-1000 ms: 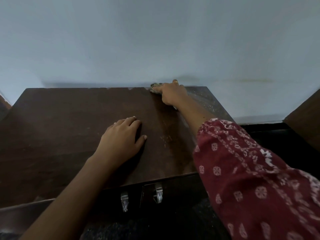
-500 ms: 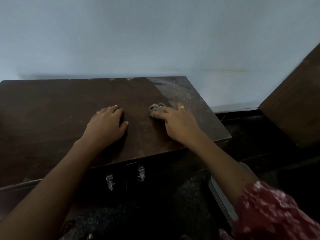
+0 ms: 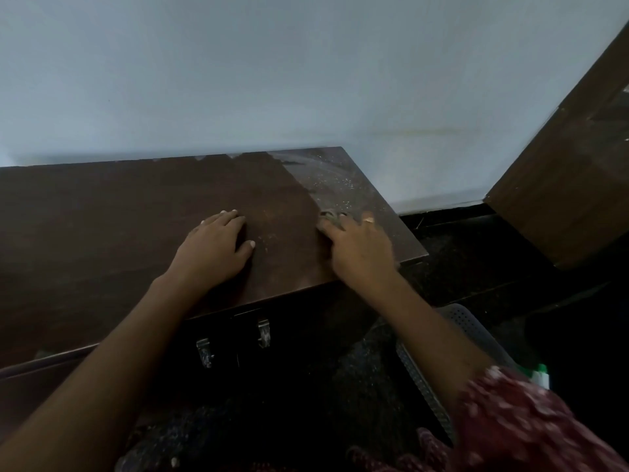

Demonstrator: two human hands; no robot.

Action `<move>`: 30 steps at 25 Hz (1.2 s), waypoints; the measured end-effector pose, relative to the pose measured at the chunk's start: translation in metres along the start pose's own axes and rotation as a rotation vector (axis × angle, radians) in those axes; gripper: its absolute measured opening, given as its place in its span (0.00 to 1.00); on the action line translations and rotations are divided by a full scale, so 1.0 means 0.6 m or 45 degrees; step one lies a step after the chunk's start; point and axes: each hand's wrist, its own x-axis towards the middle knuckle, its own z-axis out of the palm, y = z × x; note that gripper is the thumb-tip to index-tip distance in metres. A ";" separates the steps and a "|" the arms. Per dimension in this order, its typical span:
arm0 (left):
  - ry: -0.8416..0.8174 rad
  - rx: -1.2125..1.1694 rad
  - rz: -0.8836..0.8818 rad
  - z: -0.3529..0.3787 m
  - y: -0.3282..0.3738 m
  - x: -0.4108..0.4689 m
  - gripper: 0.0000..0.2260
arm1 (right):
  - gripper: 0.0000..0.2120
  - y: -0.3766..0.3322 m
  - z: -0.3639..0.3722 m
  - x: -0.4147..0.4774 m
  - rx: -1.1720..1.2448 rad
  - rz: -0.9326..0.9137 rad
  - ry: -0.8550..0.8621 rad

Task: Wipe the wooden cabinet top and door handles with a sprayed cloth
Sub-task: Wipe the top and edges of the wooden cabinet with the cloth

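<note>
Dim indoor light, soft shadows, blurred sleeve (image 3: 531, 424), wide-angle edge bending

The dark brown wooden cabinet top (image 3: 136, 216) spans the frame's left and centre, its far-right corner pale with dusty specks. A crumpled greenish cloth (image 3: 332, 217) lies right of centre. Two metal door handles (image 3: 235, 337) hang below the front edge.

Single head-worn wide-angle view, looking forward and down, close over cabinet top (image 3: 119, 233) at frame centre-left, wall (image 3: 272, 73) filling upper frame
</note>
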 end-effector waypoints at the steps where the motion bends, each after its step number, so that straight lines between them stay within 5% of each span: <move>1: 0.014 -0.057 0.042 0.004 0.004 0.003 0.22 | 0.23 -0.024 0.002 0.008 0.058 -0.022 0.031; 8: 0.212 -0.292 0.190 -0.018 0.004 0.007 0.22 | 0.21 -0.122 0.024 -0.025 0.128 -0.509 0.201; 10: 0.185 -0.342 0.317 -0.012 0.014 -0.003 0.18 | 0.22 -0.083 0.026 -0.026 0.114 -0.468 0.213; 15: 0.001 -0.163 0.587 0.043 0.093 0.022 0.27 | 0.22 0.032 0.038 -0.011 0.191 -0.345 0.126; 22: -0.175 0.156 0.608 0.057 0.241 0.133 0.27 | 0.24 0.152 0.048 0.034 0.255 -0.059 0.107; 30: -0.090 0.161 0.564 0.048 0.229 0.208 0.24 | 0.23 0.158 0.070 0.127 0.261 -0.046 0.108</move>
